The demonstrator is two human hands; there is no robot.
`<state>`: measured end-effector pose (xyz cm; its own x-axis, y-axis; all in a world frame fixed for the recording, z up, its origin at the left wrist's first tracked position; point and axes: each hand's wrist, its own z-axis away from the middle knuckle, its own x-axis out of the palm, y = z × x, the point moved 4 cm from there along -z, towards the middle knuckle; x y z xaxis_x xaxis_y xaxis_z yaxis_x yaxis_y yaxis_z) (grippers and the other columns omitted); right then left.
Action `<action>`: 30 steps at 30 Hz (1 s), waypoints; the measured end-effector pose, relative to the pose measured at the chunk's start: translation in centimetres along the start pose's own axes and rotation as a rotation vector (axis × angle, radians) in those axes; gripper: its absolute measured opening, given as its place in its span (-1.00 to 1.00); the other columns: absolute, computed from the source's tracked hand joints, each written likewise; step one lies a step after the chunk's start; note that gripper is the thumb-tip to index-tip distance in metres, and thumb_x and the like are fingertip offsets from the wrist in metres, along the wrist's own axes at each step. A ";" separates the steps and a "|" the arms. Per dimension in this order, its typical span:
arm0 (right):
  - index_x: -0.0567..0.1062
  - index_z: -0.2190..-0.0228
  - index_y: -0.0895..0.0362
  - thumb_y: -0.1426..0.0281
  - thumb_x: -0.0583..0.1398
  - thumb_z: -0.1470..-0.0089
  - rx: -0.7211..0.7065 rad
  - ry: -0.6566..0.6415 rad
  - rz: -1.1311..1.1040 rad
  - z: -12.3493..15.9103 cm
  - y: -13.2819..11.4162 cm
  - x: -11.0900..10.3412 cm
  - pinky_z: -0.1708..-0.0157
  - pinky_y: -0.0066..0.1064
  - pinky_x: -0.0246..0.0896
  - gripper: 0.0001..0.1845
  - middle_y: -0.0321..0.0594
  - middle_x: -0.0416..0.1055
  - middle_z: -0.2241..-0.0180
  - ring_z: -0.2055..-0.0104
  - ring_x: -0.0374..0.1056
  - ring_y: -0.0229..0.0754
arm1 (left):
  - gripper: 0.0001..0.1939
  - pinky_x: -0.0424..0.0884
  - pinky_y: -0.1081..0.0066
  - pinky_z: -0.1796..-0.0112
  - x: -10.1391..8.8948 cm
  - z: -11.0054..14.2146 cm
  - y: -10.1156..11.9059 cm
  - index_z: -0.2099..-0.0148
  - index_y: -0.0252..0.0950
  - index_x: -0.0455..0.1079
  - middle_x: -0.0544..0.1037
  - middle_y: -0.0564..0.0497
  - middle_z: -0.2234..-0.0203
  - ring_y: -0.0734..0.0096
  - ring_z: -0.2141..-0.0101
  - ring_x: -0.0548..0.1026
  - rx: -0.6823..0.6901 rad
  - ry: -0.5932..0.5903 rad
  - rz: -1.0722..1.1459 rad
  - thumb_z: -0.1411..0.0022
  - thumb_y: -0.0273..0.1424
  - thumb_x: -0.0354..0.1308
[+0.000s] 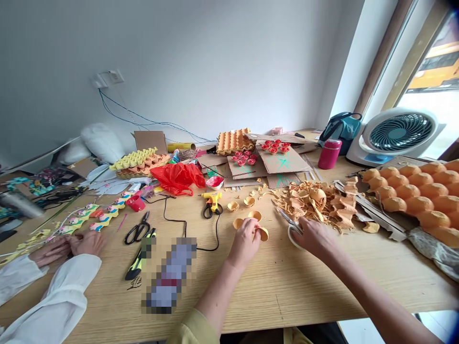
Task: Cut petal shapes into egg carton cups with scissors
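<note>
My left hand (246, 236) is closed, with its fingertips pinching a cut orange egg-carton cup (264, 234). Two similar cups, a left one (237, 223) and a far one (255, 215), sit right beside those fingers. Scissors with a white handle (288, 218) are in my right hand (309, 233), their blades pointing to the far left, low over the table. Beyond the scissors lies a heap of torn egg-carton scraps (304, 200). Small stacked cups (233, 206) and another cup (249, 201) stand beyond my left hand.
A yellow glue gun (212, 202) and its black cord lie left of the cups. Black scissors (138, 230) and a box cutter (138, 263) are farther left, near another person's hands (84, 242). Egg trays (419, 191), a fan (394, 136) and a pink flask (329, 154) stand right.
</note>
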<state>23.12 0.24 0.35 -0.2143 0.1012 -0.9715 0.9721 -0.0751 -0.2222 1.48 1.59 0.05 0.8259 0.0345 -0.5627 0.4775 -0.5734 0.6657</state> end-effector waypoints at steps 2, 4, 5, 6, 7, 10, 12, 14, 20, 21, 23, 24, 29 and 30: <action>0.45 0.39 0.09 0.12 0.10 -0.13 0.013 0.010 -0.040 0.5 1.2 -0.4 0.53 -0.38 -0.03 -0.69 -0.11 0.49 0.51 0.45 0.43 -0.03 | -0.80 0.40 0.28 0.15 0.8 -0.8 0.0 0.29 -0.26 0.30 0.43 -0.03 0.30 0.31 0.23 0.44 0.000 -0.038 -0.011 -0.17 -0.65 -0.02; 0.44 0.36 0.07 0.10 0.08 -0.14 0.017 0.030 -0.107 1.0 1.9 -0.7 0.53 -0.39 -0.05 -0.68 -0.17 0.47 0.53 0.49 0.39 -0.07 | -0.79 0.39 0.24 0.15 1.6 -1.3 0.0 0.36 -0.26 0.28 0.40 0.00 0.37 0.30 0.28 0.41 -0.015 -0.067 -0.013 -0.13 -0.68 -0.02; 0.44 0.35 0.06 0.09 0.08 -0.14 0.017 0.043 -0.148 1.1 2.0 -0.7 0.53 -0.40 -0.06 -0.69 -0.19 0.46 0.54 0.51 0.36 -0.09 | -0.79 0.38 0.23 0.16 1.8 -1.4 0.0 0.39 -0.26 0.27 0.38 0.01 0.39 0.30 0.31 0.40 -0.026 -0.079 -0.010 -0.11 -0.68 -0.01; 0.43 0.34 0.06 0.09 0.09 -0.13 0.015 0.056 -0.194 1.3 2.0 -0.8 0.53 -0.40 -0.06 -0.69 -0.22 0.44 0.56 0.53 0.33 -0.12 | -0.79 0.38 0.24 0.17 2.0 -1.5 0.0 0.40 -0.26 0.27 0.37 0.01 0.40 0.31 0.33 0.40 -0.039 -0.088 -0.004 -0.10 -0.69 -0.01; 0.42 0.35 0.06 0.09 0.10 -0.11 0.012 0.069 -0.245 1.4 2.0 -0.8 0.53 -0.40 -0.06 -0.70 -0.24 0.42 0.57 0.54 0.29 -0.14 | -0.79 0.38 0.24 0.17 2.0 -1.5 0.0 0.41 -0.26 0.27 0.37 0.01 0.40 0.31 0.33 0.39 -0.052 -0.093 0.008 -0.09 -0.69 0.00; 0.39 0.43 0.06 0.11 0.16 -0.06 -0.014 0.098 -0.423 1.7 1.4 -0.9 0.52 -0.39 -0.08 -0.73 -0.31 0.32 0.61 0.57 0.17 -0.20 | -0.82 0.34 0.25 0.12 1.5 -1.3 0.2 0.38 -0.26 0.32 0.40 0.00 0.33 0.31 0.28 0.39 -0.098 -0.076 0.074 -0.09 -0.65 0.05; 0.34 0.51 0.06 0.11 0.18 -0.05 -0.044 0.096 -0.566 1.8 0.7 -0.8 0.52 -0.40 -0.09 -0.70 -0.35 0.24 0.63 0.57 0.11 -0.23 | -0.86 0.32 0.27 0.11 0.9 -1.4 0.3 0.36 -0.26 0.36 0.41 0.00 0.31 0.32 0.25 0.39 -0.150 -0.047 0.149 -0.10 -0.60 0.09; 0.31 0.54 0.07 0.06 0.17 -0.06 -0.077 0.066 -0.727 1.9 -0.3 -0.6 0.53 -0.41 -0.05 -0.63 -0.36 0.21 0.63 0.56 0.11 -0.24 | -0.93 0.32 0.32 0.17 0.6 -1.4 0.2 0.36 -0.26 0.38 0.42 0.02 0.35 0.35 0.30 0.39 -0.228 -0.025 0.253 -0.13 -0.53 0.11; 0.46 0.31 0.12 -0.12 0.12 -0.07 -0.146 -0.067 -1.169 1.7 -3.2 0.0 0.47 -0.38 0.21 -0.46 -0.25 0.42 0.49 0.48 0.31 -0.19 | -0.76 0.19 0.48 0.47 1.6 -0.4 -0.4 0.32 -0.30 0.36 0.35 0.09 0.53 0.54 0.54 0.26 -0.515 -0.140 0.742 -0.14 -0.21 0.19; 0.47 0.23 0.11 -0.10 0.16 -0.05 -0.155 -0.071 -1.209 1.5 -3.5 -0.1 0.42 -0.36 0.25 -0.46 -0.23 0.45 0.44 0.43 0.34 -0.17 | -0.72 0.17 0.50 0.49 1.8 -0.2 -0.3 0.33 -0.31 0.34 0.34 0.10 0.54 0.57 0.55 0.24 -0.557 -0.195 0.829 -0.08 -0.19 0.24; 0.45 0.10 0.09 -0.03 0.25 -0.01 -0.190 -0.102 -1.300 1.2 -4.0 -0.3 0.29 -0.30 0.31 -0.45 -0.18 0.50 0.34 0.30 0.40 -0.12 | -0.64 0.15 0.52 0.51 2.2 0.4 0.0 0.35 -0.32 0.32 0.32 0.11 0.54 0.60 0.55 0.24 -0.631 -0.321 0.985 0.06 -0.20 0.36; 0.44 0.07 0.08 0.02 0.29 0.02 -0.212 -0.143 -1.357 1.0 -4.3 -0.4 0.23 -0.28 0.32 -0.44 -0.17 0.51 0.30 0.25 0.40 -0.10 | -0.61 0.15 0.53 0.51 2.4 0.6 0.1 0.36 -0.32 0.32 0.32 0.10 0.54 0.61 0.55 0.24 -0.662 -0.379 1.048 0.11 -0.22 0.40; 0.53 0.18 0.11 0.17 0.42 0.15 -0.240 -0.386 -1.539 0.8 -5.2 0.5 0.32 -0.36 0.32 -0.52 -0.25 0.49 0.35 0.35 0.38 -0.18 | -0.60 0.15 0.58 0.53 3.1 1.3 0.6 0.29 -0.36 0.38 0.38 0.06 0.50 0.68 0.57 0.23 -0.811 -0.567 1.282 0.15 -0.34 0.46; 0.54 0.21 0.11 0.18 0.42 0.16 -0.222 -0.392 -1.546 0.8 -5.2 0.8 0.35 -0.39 0.31 -0.53 -0.27 0.47 0.36 0.37 0.36 -0.21 | -0.60 0.15 0.58 0.53 3.3 1.5 0.5 0.27 -0.37 0.39 0.39 0.05 0.50 0.67 0.57 0.24 -0.835 -0.577 1.310 0.15 -0.36 0.46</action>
<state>17.82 -0.11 0.64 -0.9309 -0.3103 0.1928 -0.2012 -0.0052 -0.9795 4.00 0.21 -2.14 0.6492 -0.4847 0.5862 -0.2308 0.6088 0.7590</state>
